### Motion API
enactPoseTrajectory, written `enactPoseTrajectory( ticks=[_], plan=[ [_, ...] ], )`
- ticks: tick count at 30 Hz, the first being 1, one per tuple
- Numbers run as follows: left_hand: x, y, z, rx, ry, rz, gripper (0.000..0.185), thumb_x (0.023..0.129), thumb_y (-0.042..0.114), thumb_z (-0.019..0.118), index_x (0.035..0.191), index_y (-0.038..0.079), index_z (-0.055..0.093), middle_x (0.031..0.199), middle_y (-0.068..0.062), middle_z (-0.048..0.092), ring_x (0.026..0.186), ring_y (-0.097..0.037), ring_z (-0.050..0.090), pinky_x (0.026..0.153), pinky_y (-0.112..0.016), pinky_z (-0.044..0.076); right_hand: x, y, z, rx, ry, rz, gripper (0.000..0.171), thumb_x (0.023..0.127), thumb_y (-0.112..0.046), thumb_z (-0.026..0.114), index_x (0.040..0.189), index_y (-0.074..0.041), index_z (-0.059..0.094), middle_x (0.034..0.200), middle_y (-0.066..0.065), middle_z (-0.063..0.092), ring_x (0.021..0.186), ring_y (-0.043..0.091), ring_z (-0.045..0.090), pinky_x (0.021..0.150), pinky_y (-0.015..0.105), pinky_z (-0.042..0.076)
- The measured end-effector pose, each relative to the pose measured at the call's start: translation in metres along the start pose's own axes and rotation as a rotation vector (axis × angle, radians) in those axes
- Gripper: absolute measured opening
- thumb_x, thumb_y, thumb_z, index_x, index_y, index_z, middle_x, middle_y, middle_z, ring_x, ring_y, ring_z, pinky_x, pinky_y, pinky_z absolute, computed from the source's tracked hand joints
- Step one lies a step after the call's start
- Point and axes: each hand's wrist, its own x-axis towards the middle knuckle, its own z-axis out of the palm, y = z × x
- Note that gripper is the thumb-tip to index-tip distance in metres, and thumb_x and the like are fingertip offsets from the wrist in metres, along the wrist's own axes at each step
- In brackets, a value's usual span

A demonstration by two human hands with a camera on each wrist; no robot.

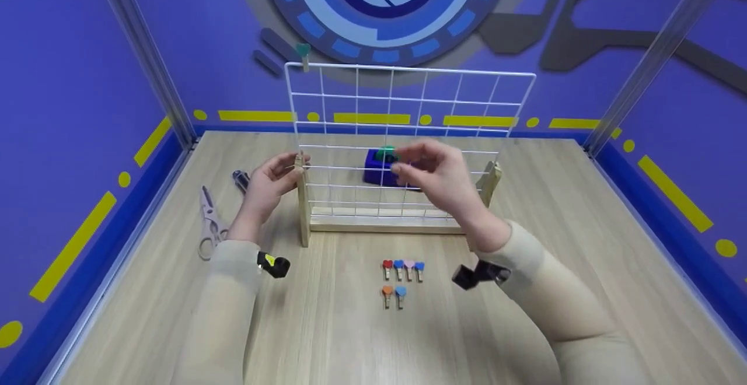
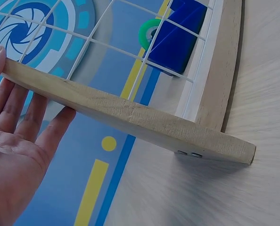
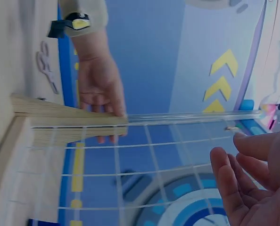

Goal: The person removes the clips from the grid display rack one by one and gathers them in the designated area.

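At the wire grid (image 1: 402,140), left hand (image 1: 269,184) steadies its wooden post (image 1: 303,198); right hand (image 1: 435,175) pinches something barely visible

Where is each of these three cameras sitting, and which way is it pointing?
Head: worn on the head, looking forward and down at the white wire grid in its wooden stand; both hands and beige sleeves show.
Left wrist: on the left wrist, looking along the wooden post; left hand shows.
Right wrist: on the right wrist, looking through the grid; right hand near, left hand beyond.
All three share the grid stand.
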Motion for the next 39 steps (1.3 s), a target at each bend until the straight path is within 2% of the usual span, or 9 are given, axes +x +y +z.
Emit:
enactPoseTrajectory(
  ticks=[5, 9, 18, 24, 29, 34, 39],
  plan=[
    [0.0, -0.001, 0.001, -0.004, -0.007, 0.008, 0.045, 0.101, 0.011, 0.066, 0.144, 0.003, 0.054, 0.145, -0.013, 0.063, 0.136, -0.027, 0.058, 0.099, -0.024, 0.058, 0.031, -0.027, 0.004, 0.071, 0.033, -0.077, 0.02, 0.093, -0.005, 0.075, 0.112, 0.001, 0.073, 0.098, 0.014, 0.076, 0.078, 0.015, 0.073, 0.07, 0.025, 0.062],
    [0.0, -0.002, 0.001, -0.001, -0.003, 0.006, 0.046, 0.101, 0.011, 0.066, 0.144, 0.002, 0.053, 0.147, -0.015, 0.061, 0.131, -0.019, 0.062, 0.099, -0.024, 0.058, 0.056, -0.049, 0.011, 0.099, 0.042, -0.089, 0.022, 0.092, -0.007, 0.077, 0.112, -0.001, 0.073, 0.103, 0.013, 0.077, 0.086, 0.016, 0.074, 0.077, 0.026, 0.063],
    [0.001, -0.003, 0.0, 0.018, -0.003, -0.001, 0.048, 0.1, 0.016, 0.068, 0.145, 0.004, 0.054, 0.144, -0.01, 0.064, 0.123, -0.009, 0.065, 0.098, -0.023, 0.058, 0.11, -0.084, 0.026, 0.068, 0.042, -0.14, 0.025, 0.095, -0.012, 0.074, 0.118, -0.003, 0.071, 0.116, 0.011, 0.075, 0.102, 0.016, 0.072, 0.095, 0.026, 0.059],
    [0.002, -0.002, 0.0, 0.015, 0.008, -0.012, 0.046, 0.1, 0.015, 0.068, 0.143, 0.005, 0.056, 0.144, -0.01, 0.064, 0.126, -0.012, 0.064, 0.098, -0.024, 0.058, 0.137, -0.097, 0.038, -0.008, 0.013, -0.156, 0.029, 0.098, -0.016, 0.071, 0.124, -0.005, 0.069, 0.121, 0.008, 0.074, 0.108, 0.012, 0.07, 0.096, 0.021, 0.057],
    [0.001, 0.0, 0.0, 0.024, 0.0, -0.015, 0.047, 0.101, 0.013, 0.067, 0.145, 0.005, 0.054, 0.146, -0.011, 0.063, 0.129, -0.015, 0.063, 0.1, -0.023, 0.057, 0.153, -0.105, 0.05, -0.067, -0.022, -0.099, 0.03, 0.099, -0.019, 0.07, 0.126, -0.008, 0.069, 0.125, 0.005, 0.073, 0.112, 0.01, 0.069, 0.099, 0.017, 0.054],
    [0.0, 0.001, 0.0, -0.016, 0.001, -0.001, 0.045, 0.101, 0.008, 0.065, 0.144, 0.001, 0.054, 0.144, -0.012, 0.064, 0.123, -0.01, 0.065, 0.098, -0.025, 0.058, 0.161, -0.107, 0.057, -0.138, -0.054, -0.005, 0.032, 0.099, -0.024, 0.07, 0.128, -0.01, 0.069, 0.127, 0.004, 0.072, 0.114, 0.01, 0.068, 0.098, 0.015, 0.054],
    [-0.001, 0.001, -0.001, -0.019, -0.001, 0.002, 0.046, 0.101, 0.008, 0.065, 0.144, 0.0, 0.053, 0.145, -0.015, 0.062, 0.119, -0.005, 0.066, 0.098, -0.024, 0.058, 0.163, -0.106, 0.062, -0.165, -0.08, 0.083, 0.031, 0.098, -0.025, 0.071, 0.125, -0.01, 0.071, 0.122, 0.004, 0.074, 0.108, 0.011, 0.07, 0.095, 0.017, 0.056]
  ],
)
